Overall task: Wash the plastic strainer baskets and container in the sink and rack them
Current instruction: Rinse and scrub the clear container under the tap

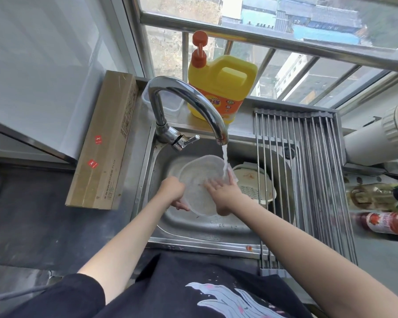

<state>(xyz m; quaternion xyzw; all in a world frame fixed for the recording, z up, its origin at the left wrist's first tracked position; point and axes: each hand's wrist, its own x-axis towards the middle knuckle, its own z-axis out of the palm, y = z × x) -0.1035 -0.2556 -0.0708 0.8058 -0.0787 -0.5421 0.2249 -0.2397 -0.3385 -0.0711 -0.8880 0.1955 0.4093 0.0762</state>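
Observation:
A clear plastic container [199,175] is tilted in the steel sink [161,203] under running water from the faucet [189,104]. My left hand [174,191] grips its left rim. My right hand [223,193] lies flat inside it, fingers spread across its inner surface. A cream strainer basket [254,182] with a dirty lid or bowl in it sits in the sink to the right, partly under the rack. A roll-up drying rack [308,171] covers the sink's right side and holds nothing.
A yellow detergent jug [221,88] with an orange pump stands behind the faucet, beside a clear box [172,106]. A long cardboard box [106,143] lies left of the sink. Bottles [381,210] and a white appliance [377,143] sit on the right.

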